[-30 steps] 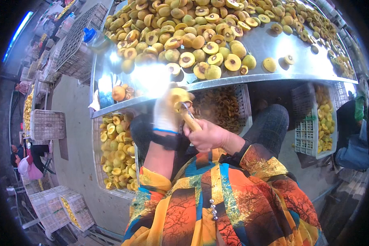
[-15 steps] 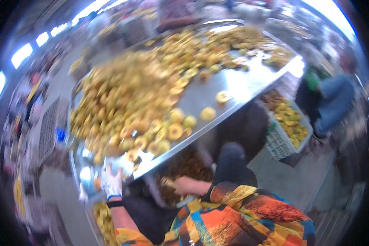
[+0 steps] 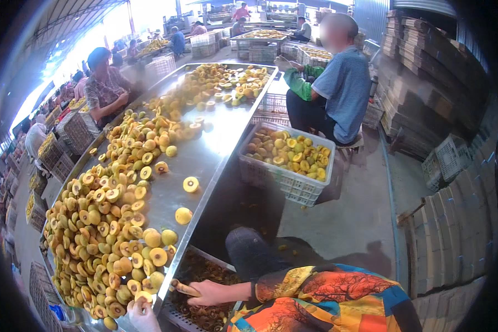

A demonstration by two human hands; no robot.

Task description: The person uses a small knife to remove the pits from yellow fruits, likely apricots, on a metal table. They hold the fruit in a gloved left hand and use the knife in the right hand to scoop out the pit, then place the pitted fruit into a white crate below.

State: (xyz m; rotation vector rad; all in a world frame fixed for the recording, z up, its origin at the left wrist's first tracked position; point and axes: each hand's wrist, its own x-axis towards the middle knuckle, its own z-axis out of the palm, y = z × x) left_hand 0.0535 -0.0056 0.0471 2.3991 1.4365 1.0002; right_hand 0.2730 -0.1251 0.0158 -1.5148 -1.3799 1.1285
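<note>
Metal table [image 3: 210,149]: fruit half [image 3: 144,296] against left hand [image 3: 141,317], grip unclear; right hand [image 3: 211,292] clamps tool [image 3: 183,288].

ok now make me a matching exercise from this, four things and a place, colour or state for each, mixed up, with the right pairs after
Column one
1. left hand
2. right hand
3. table
4. co-worker at right

Column two
A. silver metal
B. closed round a wooden handle
C. seated, with green sleeves
D. at the fruit by the near edge

Right pairs
1-D, 2-B, 3-A, 4-C
</note>
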